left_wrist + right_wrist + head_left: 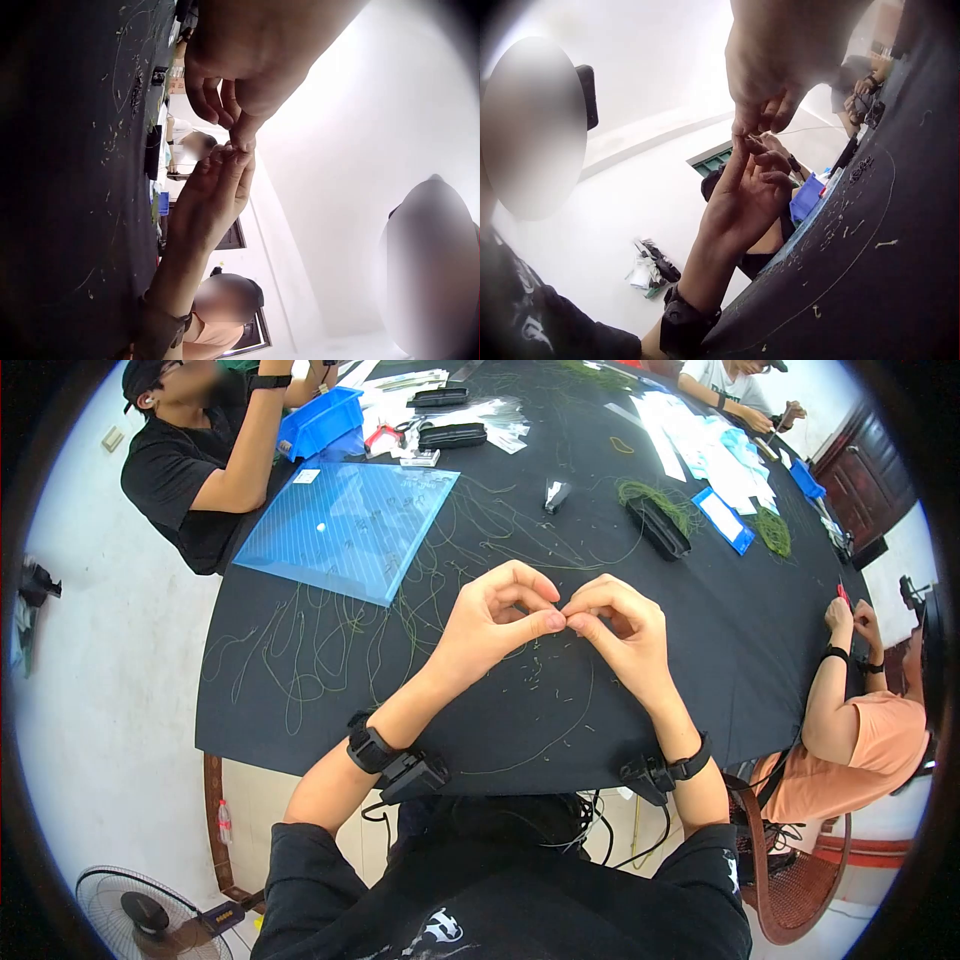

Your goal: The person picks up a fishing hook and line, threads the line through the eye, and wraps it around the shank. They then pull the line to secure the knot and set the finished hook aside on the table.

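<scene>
Over the black table, my left hand (485, 622) and right hand (628, 632) meet, thumbs and forefingers pinched together at the tips. Between those fingertips is a thin green thread (810, 129), mostly hidden by the fingers. One length of it runs out from the pinch in the right wrist view. The other fingers of both hands are bent and hold nothing else. Below the hands, small thread clippings (535, 680) lie scattered on the cloth, and a long strand curves toward the front edge.
At the left, a blue lined board (345, 530) has many green threads (310, 650) trailing from it. Ahead lie a black case (658, 528) with green thread, a small clear packet (556, 495) and a blue-framed card (724, 520). A blue bin (322, 422) stands farther back. Other people sit around the table.
</scene>
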The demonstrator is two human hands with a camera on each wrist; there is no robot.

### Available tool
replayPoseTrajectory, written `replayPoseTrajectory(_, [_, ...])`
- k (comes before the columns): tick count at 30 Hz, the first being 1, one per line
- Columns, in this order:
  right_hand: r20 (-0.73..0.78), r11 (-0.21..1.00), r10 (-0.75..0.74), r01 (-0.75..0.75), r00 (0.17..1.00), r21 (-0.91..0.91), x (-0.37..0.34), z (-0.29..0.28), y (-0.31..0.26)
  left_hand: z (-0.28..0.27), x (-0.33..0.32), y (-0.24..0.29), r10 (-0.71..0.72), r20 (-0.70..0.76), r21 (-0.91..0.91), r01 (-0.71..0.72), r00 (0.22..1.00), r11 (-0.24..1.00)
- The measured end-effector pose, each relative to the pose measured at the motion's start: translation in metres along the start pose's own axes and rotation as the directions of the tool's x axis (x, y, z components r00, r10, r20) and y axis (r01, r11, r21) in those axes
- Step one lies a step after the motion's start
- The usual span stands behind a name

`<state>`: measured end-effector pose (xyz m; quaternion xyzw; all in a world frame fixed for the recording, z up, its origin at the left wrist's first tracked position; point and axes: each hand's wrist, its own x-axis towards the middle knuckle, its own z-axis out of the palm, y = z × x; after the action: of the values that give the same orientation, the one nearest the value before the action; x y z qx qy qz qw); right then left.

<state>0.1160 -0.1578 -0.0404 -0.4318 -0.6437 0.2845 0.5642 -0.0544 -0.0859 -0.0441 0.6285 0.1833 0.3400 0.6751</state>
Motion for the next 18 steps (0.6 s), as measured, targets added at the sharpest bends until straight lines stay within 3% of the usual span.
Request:
replayPoseTrajectory(4, [-0.021, 0.994, -0.053, 0.05, 0.998, -0.098, 0.0005, 0.0002, 0.0015, 0.0003, -0.0015, -0.0016, 0.009, 0.034, 0.019, -0.009, 0.999, 1.0])
replayPoseTrajectory(7, [-0.047, 0.986, -0.064, 0.056, 0.997, -0.16, 0.0014, 0.0, 0.0016, 0.0072, 0.0, -0.0098, -0.172, 0.008, -0.26, 0.168, 0.985, 0.951])
replayPoseTrajectory(11, [-0.016, 0.925, -0.175, 0.159, 0.984, -0.344, 0.0028, -0.0003, 0.0, 0.0092, -0.0032, -0.0008, -0.253, 0.193, -0.32, 0.305, 0.948, 0.897])
replayPoseTrajectory(18, [-0.004, 0.905, -0.187, 0.17, 0.982, -0.389, 0.0021, 0.0038, -0.002, -0.0007, -0.0044, -0.0027, -0.32, 0.097, -0.144, 0.331, 0.943, 0.933])
